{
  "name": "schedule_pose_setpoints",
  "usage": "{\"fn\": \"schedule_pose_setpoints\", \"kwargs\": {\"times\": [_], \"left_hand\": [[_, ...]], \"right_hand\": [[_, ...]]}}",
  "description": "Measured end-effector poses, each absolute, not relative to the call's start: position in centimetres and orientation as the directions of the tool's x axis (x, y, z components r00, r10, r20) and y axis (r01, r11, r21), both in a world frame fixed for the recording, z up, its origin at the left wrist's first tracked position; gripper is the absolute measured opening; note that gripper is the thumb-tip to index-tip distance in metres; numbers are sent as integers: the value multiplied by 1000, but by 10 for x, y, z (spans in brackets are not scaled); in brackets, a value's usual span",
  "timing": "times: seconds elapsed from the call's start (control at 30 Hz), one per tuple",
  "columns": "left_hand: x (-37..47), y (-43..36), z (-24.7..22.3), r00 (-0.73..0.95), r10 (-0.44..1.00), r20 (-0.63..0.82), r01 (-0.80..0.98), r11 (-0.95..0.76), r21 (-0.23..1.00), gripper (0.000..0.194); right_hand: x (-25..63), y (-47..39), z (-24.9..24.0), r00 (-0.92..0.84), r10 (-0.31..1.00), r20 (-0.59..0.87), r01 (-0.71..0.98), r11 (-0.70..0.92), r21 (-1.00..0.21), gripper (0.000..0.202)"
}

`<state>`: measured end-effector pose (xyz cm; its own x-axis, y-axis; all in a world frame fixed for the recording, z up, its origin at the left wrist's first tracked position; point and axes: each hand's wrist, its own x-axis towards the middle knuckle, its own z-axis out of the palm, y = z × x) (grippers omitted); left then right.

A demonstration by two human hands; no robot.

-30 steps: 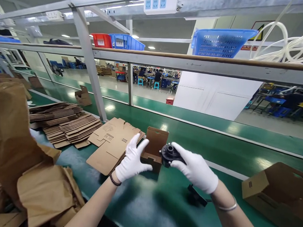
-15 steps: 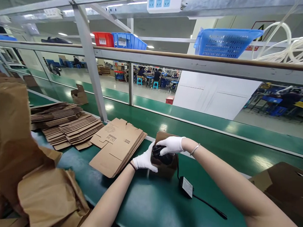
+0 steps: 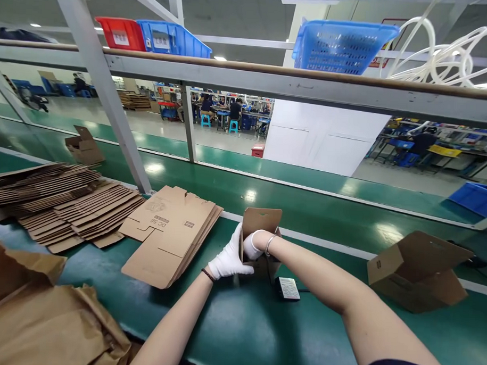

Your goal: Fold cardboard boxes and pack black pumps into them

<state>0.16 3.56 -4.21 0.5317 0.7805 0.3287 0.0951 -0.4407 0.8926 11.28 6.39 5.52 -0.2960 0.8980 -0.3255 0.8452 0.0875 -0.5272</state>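
Note:
A small open cardboard box stands on the green work surface with its flap up. My left hand, in a white glove, grips the box's left side, thumb along the front. My right hand, also gloved, reaches down inside the box; its fingers are hidden there. A black cable runs out over the box's front right edge to a black adapter with a white label, which lies just right of the box, partly by my right forearm.
Flat cartons lie left of the box, with more stacked cartons beyond. Crumpled brown paper fills the lower left. A larger open box stands right. A metal frame rail crosses above, holding baskets.
My right hand has gone deeper into the small box, and the black bundle is now out of sight. The adapter has shifted closer to the box. The view has turned right and down.

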Motion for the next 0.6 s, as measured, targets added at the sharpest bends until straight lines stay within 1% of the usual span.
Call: {"fn": "schedule_pose_setpoints", "kwargs": {"times": [0.07,0.1,0.17,0.23,0.27,0.3,0.33,0.37,0.4,0.43,0.47,0.5,0.53,0.57,0.6], "left_hand": [[1,35,-43,532,777,338,106,-457,883,131],[-1,33,-42,526,784,329,145,-464,874,131],[-8,26,-35,483,817,315,296,-491,819,130],[-15,15,-18,416,832,367,489,-545,681,126],[-16,9,-6,418,809,415,560,-588,583,120],[-14,3,8,458,762,457,601,-644,473,111],[-9,-1,23,547,698,462,603,-712,360,100],[-2,-5,37,652,633,416,583,-770,259,89],[8,-6,49,747,592,303,564,-805,184,81],[19,-6,59,793,591,149,577,-807,130,76],[30,-5,66,794,608,1,606,-791,86,72],[40,-2,69,762,636,-122,645,-763,47,67],[49,1,70,718,666,-204,682,-731,11,61],[54,5,69,684,687,-247,706,-709,-16,53],[58,8,67,668,698,-259,716,-698,-34,44]], "right_hand": [[119,57,55,-330,868,-371,876,135,-464,23],[127,52,59,-346,857,-382,889,169,-426,22],[152,35,69,-351,874,-336,898,213,-384,21],[185,12,76,-310,917,-250,926,232,-296,25],[202,-1,76,-269,940,-209,954,231,-191,29],[217,-12,72,-237,942,-237,971,224,-81,29],[229,-23,64,-218,934,-282,976,215,-40,26],[237,-32,53,-224,913,-341,973,231,-20,30],[243,-39,41,-238,881,-408,968,249,-26,40],[246,-45,27,-256,852,-457,963,265,-45,50],[247,-49,15,-260,838,-479,961,272,-46,56],[249,-53,6,-242,850,-468,965,261,-27,54],[252,-56,-1,-209,880,-427,972,234,6,48],[256,-59,-3,-162,917,-366,980,191,46,38],[264,-62,-3,-111,953,-283,986,141,90,28]]}}
